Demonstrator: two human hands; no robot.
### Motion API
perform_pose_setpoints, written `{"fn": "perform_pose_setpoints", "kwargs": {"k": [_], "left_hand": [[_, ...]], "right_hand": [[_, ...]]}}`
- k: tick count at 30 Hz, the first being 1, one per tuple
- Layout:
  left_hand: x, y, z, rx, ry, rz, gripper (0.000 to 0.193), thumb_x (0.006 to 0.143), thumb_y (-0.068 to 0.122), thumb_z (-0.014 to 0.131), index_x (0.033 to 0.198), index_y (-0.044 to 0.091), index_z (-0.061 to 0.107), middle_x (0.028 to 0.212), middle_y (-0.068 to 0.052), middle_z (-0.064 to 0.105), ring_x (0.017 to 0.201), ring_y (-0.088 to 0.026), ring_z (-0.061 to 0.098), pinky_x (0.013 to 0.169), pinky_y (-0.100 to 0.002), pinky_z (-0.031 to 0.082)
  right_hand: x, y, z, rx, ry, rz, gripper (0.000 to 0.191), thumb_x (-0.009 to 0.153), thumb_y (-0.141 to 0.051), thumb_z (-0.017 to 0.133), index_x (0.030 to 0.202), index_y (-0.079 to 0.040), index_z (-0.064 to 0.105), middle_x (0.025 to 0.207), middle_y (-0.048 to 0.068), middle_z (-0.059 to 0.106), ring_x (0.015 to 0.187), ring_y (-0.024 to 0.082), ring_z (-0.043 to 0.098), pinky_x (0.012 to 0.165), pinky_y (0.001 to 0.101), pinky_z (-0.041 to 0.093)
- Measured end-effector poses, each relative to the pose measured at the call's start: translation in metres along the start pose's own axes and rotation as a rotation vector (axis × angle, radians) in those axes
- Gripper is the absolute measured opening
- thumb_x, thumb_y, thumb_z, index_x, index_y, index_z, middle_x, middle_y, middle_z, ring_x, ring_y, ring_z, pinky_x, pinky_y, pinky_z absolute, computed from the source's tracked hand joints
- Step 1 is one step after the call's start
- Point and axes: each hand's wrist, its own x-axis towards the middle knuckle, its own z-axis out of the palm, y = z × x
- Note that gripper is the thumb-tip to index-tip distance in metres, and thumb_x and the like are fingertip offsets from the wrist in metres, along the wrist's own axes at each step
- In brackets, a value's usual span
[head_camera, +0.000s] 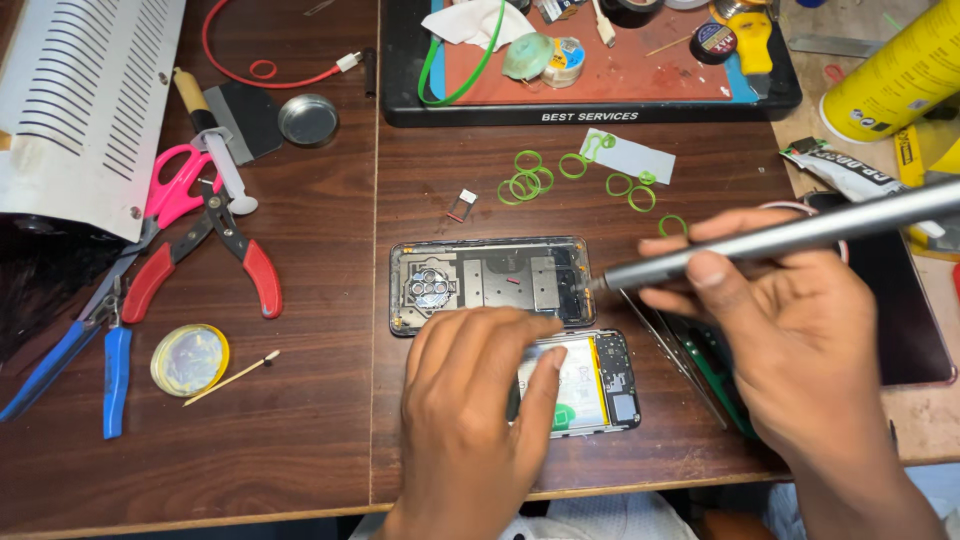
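The left hand (470, 420) is pressing flat, fingers together, on the opened phone (590, 385) at the desk's (300, 470) near edge (back cover (490, 282) lying just behind), while the right hand (790, 350), clamped around a grey screwdriver (780, 238), is likely unscrewing; the tip needs careful seating.

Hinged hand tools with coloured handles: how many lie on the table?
3, all left of the opened phone: pink scissors uppermost, red pliers beside them, blue-handled cutters lowest. More may hide under the right hand.
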Motion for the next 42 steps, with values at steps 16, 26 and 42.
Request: {"fn": "perform_pose_setpoints", "kwargs": {"k": [16, 26, 42], "left_hand": [[0.009, 0.013, 0.009, -0.06, 0.007, 0.029, 0.005, 0.095, 0.01, 0.074, 0.098, 0.008, 0.07, 0.094, -0.003, 0.072, 0.088, -0.023, 0.066, 0.088, -0.038, 0.047], [0.005, 0.015, 0.011, 0.003, -0.005, 0.072, 0.008, 0.094, 0.009, 0.075, 0.098, 0.007, 0.069, 0.094, -0.004, 0.07, 0.09, -0.024, 0.065, 0.094, -0.041, 0.046], [-0.007, 0.013, 0.001, -0.019, -0.213, 0.116, 0.022, 0.092, 0.011, 0.074, 0.113, 0.007, 0.072, 0.112, -0.008, 0.069, 0.11, -0.029, 0.065, 0.096, -0.042, 0.048]], "right_hand": [[-0.031, -0.006, -0.017, 0.102, 0.05, 0.08, 0.023, 0.102, -0.006, 0.059, 0.12, 0.006, 0.053, 0.108, 0.022, 0.068, 0.111, 0.035, 0.074, 0.085, 0.0405, 0.068], [-0.04, -0.016, -0.011, -0.073, 0.061, 0.002, 0.021, 0.099, -0.005, 0.059, 0.117, 0.004, 0.052, 0.108, 0.02, 0.069, 0.11, 0.031, 0.074, 0.086, 0.0383, 0.069], [-0.074, -0.013, -0.046, -0.274, 0.092, -0.011, 0.033, 0.103, -0.024, 0.056, 0.124, -0.002, 0.045, 0.113, 0.02, 0.071, 0.104, 0.027, 0.076, 0.091, 0.0369, 0.067]]}}
